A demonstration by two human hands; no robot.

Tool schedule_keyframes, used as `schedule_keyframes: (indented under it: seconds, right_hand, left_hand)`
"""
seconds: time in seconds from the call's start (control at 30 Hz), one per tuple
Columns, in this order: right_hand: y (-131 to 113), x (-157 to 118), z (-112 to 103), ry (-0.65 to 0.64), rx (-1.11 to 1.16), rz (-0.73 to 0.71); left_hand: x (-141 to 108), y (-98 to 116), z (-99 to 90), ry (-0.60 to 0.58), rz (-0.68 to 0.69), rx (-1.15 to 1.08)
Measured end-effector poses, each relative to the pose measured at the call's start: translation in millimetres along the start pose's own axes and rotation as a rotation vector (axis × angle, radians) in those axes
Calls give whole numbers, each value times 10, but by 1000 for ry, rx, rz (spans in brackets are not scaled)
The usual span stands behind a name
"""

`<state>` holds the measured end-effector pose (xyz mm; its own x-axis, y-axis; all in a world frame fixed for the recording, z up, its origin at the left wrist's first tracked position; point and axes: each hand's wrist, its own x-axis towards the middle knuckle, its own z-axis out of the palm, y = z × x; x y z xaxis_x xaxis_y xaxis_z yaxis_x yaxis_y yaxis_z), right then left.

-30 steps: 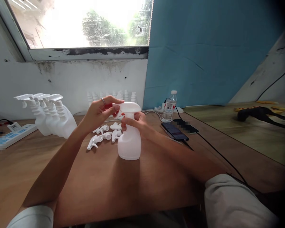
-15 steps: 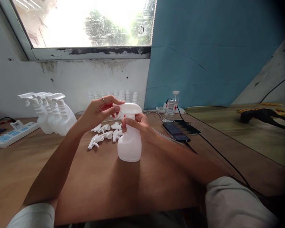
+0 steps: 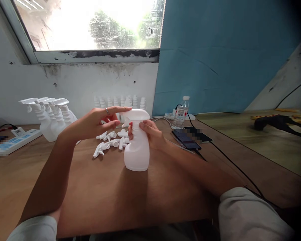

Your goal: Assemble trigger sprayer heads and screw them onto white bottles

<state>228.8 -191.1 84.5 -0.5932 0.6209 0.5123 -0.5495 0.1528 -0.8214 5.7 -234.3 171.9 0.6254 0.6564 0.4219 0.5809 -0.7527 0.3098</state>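
A white spray bottle [image 3: 137,155] stands upright on the brown table [image 3: 97,194], its trigger spray head [image 3: 137,114] seated on the neck with the nozzle toward the left. My right hand [image 3: 153,133] is wrapped round the bottle's neck from the right. At the left, my left hand [image 3: 100,120] has its fingers stretched out and apart, the index fingertip at the nozzle end of the head and the thumb free below. Several loose trigger spray heads [image 3: 106,147] lie on the table just left of the bottle.
Several spray bottles with heads [image 3: 50,120] stand at the left near a power strip [image 3: 17,142]. Against the wall are several bottles without heads [image 3: 115,102]. To the right are a water bottle [image 3: 181,113], phones [image 3: 186,139] and black cables [image 3: 230,167].
My left hand has loosened its pinch on the nozzle end of the spray head and moved slightly left, fingers opening. My right hand and the bottle stay in place.
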Motion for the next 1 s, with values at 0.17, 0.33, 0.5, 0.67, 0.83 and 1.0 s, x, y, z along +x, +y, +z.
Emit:
schedule_keyframes:
  seconds: [0.17,0.33,0.5,0.67,0.83,1.0]
  right_hand:
    - [-3,13,45,18,-50,-33]
    - [-80,21,69,25,-134,26]
    - [-160,44,16,-55,-234,206]
    - [-209,49,62,-94,-305,243]
    - [-224,38,94,-120,-281,250]
    - [-203,38,76,-98,-289,217]
  left_hand:
    - [-43,47,-33,-58,-57,15]
    - [-44,56,-40,-94,-92,20]
    - [-48,49,-50,-127,-80,-23]
    - [-59,58,-57,-165,-78,-31]
    - [-55,49,-53,-178,-63,-29]
    - [-47,48,-52,-153,-56,-30]
